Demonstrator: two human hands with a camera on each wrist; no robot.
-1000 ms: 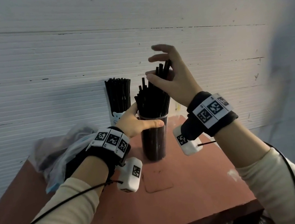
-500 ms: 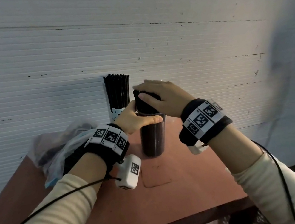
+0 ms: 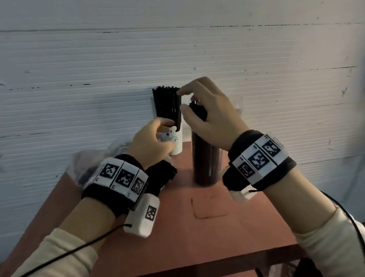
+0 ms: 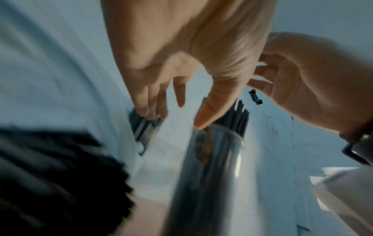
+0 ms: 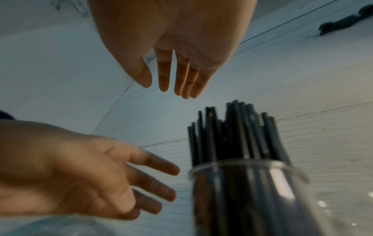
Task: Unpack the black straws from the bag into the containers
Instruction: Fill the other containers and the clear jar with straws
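White ribbed wall panels [image 3: 71,96] are filling the background, and a reddish-brown table [image 3: 193,234] is standing against them. Taking the clear container [image 3: 205,161] as the landmark, a crumpled plastic bag [image 3: 88,162] is lying at the far left of it, at the table's left edge, and a loose heap of black straws [image 3: 163,173] is lying on the table between the bag and the container, partly hidden behind the left wrist. The left hand [image 3: 150,144] is hovering just left of the clear container with its fingers spread and relaxed, holding nothing; in the left wrist view its thumb tip [image 4: 203,121] is showing close to the container's rim, though whether it is touching cannot be told. Behind and left of the clear container, close to the wall, a white cup [image 3: 174,142] with a small face printed on it is standing upright, packed with straws [image 3: 168,104]. The clear container itself is standing upright on the table, filled with a bundle of straws [image 5: 234,132] sticking up past its rim. The right hand [image 3: 209,114] is hanging above and just right of that bundle, its fingers loosely extended and gripping nothing in the right wrist view.
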